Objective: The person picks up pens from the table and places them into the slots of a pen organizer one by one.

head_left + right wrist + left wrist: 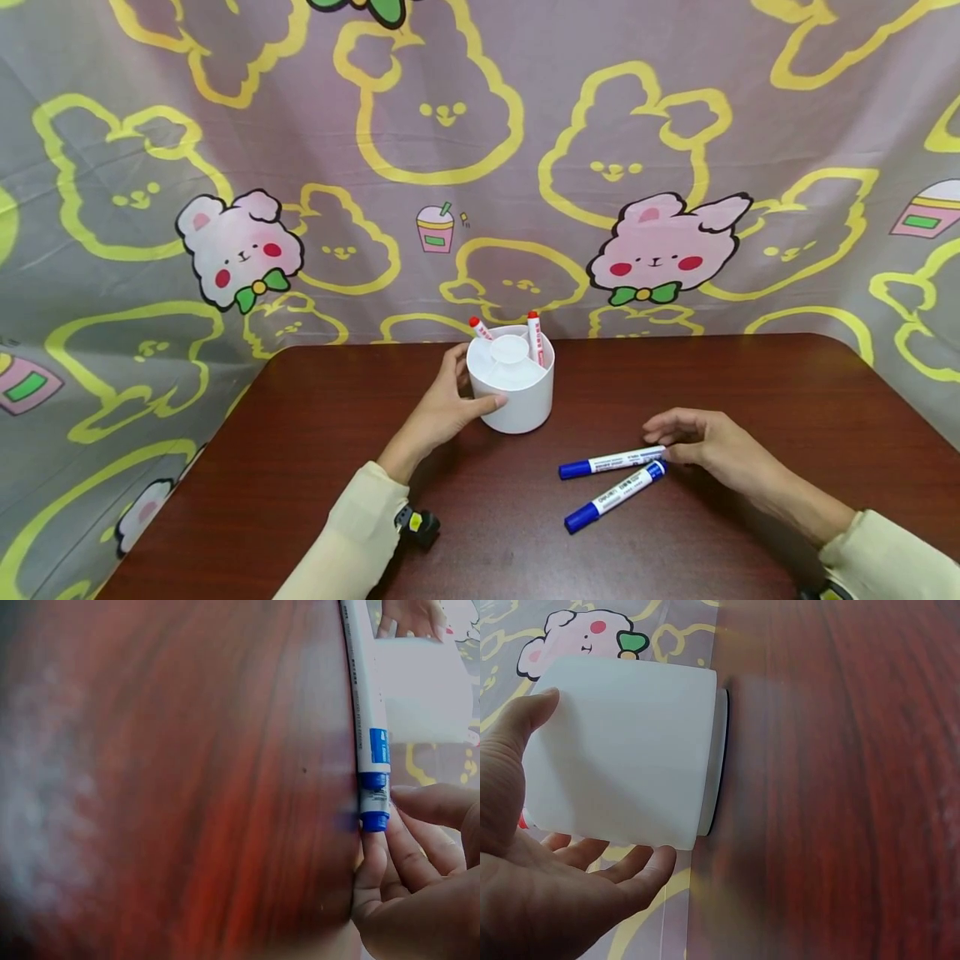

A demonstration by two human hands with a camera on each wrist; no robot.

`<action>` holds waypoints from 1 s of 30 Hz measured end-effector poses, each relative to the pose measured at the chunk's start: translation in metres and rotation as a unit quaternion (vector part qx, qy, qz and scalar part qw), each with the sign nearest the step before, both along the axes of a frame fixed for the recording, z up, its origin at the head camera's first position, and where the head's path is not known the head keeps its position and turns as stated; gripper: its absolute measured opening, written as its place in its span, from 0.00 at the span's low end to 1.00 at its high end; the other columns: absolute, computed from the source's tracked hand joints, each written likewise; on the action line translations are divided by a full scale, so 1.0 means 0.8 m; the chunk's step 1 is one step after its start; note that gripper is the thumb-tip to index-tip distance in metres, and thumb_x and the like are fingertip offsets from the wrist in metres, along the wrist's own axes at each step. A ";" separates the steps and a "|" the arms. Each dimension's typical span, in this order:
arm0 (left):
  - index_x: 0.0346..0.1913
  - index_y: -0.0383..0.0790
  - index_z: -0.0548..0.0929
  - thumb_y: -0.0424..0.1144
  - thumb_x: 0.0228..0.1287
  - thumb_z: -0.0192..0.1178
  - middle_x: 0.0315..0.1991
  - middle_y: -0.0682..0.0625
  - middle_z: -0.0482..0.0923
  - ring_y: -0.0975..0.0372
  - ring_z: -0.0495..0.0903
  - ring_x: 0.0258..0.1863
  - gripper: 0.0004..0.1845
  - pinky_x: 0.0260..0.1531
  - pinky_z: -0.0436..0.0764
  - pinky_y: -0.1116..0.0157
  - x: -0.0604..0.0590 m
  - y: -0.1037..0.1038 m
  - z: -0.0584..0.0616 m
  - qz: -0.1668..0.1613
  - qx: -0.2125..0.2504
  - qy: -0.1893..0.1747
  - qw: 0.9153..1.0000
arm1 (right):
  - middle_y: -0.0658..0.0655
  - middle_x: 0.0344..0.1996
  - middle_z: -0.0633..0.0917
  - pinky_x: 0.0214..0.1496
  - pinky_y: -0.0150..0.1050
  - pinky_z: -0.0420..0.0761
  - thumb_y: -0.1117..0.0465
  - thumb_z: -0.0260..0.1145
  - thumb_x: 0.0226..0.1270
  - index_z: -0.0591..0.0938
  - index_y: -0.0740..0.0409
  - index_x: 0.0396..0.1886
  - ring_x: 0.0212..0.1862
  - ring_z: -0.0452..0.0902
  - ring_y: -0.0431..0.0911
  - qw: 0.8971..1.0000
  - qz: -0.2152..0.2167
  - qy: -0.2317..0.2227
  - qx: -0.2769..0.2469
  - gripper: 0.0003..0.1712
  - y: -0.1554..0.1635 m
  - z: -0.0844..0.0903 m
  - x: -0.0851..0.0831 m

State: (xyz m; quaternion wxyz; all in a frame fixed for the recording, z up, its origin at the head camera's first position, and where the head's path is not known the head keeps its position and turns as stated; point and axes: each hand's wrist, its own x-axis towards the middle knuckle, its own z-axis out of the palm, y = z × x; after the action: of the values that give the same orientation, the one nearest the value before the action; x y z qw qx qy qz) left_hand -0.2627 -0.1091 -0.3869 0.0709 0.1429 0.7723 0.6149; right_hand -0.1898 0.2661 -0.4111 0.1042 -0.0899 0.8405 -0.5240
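A white round pen holder (517,408) stands on the table, its top split into compartments around a raised middle cup. Two red-capped markers (536,337) stick up out of it. My left hand (453,404) grips the holder from the left, thumb (536,712) across its front wall and fingers curving round the far side. Right of the holder lie two blue-capped markers, the farther marker (611,462) and the nearer marker (617,497), caps pointing left. My right hand (708,442) is at the right end of the farther marker, thumb near its tip and fingers loosely bent beyond it.
The dark reddish wooden table (337,400) has rounded back corners. Behind it hangs a grey curtain (480,208) printed with cartoon rabbits, close behind the holder. A black wrist camera (420,527) is strapped at the left sleeve.
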 end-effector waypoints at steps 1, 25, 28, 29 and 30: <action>0.80 0.40 0.52 0.31 0.61 0.74 0.76 0.44 0.69 0.49 0.70 0.75 0.51 0.71 0.74 0.47 0.000 0.000 0.001 0.000 0.000 0.000 1.000 | 0.63 0.48 0.90 0.35 0.35 0.80 0.69 0.71 0.66 0.83 0.69 0.58 0.43 0.80 0.36 1.000 0.000 0.004 0.003 0.21 -0.001 0.000 0.000; 0.79 0.43 0.54 0.34 0.61 0.75 0.76 0.44 0.68 0.48 0.71 0.74 0.50 0.73 0.69 0.45 0.001 -0.001 0.000 0.008 -0.014 0.001 1.000 | 0.57 0.43 0.88 0.34 0.34 0.76 0.68 0.71 0.67 0.88 0.61 0.49 0.40 0.74 0.37 0.998 0.000 0.044 0.053 0.12 -0.001 -0.003 0.001; 0.79 0.42 0.53 0.34 0.61 0.75 0.76 0.44 0.68 0.48 0.70 0.75 0.51 0.73 0.70 0.45 0.001 -0.001 0.000 0.006 -0.013 0.002 1.000 | 0.58 0.46 0.88 0.33 0.35 0.77 0.68 0.70 0.67 0.89 0.61 0.49 0.37 0.74 0.39 0.998 -0.013 0.025 0.049 0.12 0.001 0.002 0.001; 0.79 0.42 0.53 0.34 0.61 0.75 0.76 0.44 0.68 0.48 0.70 0.75 0.51 0.73 0.70 0.45 0.001 -0.001 0.000 0.005 -0.011 0.002 1.000 | 0.59 0.46 0.88 0.32 0.35 0.77 0.68 0.70 0.67 0.89 0.62 0.49 0.37 0.74 0.39 0.999 -0.016 0.019 0.046 0.12 0.002 0.003 0.001; 0.79 0.41 0.53 0.33 0.61 0.75 0.76 0.44 0.68 0.48 0.70 0.75 0.50 0.73 0.71 0.45 0.001 -0.001 0.000 0.004 -0.008 0.002 1.000 | 0.59 0.46 0.88 0.32 0.35 0.78 0.69 0.69 0.67 0.89 0.62 0.49 0.36 0.75 0.40 0.999 -0.019 0.014 0.042 0.12 0.003 0.004 0.000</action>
State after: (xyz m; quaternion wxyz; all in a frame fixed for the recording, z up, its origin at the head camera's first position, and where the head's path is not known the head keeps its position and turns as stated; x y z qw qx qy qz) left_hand -0.2619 -0.1095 -0.3869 0.0683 0.1408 0.7780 0.6085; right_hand -0.1896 0.2684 -0.4081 0.0858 -0.0768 0.8647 -0.4889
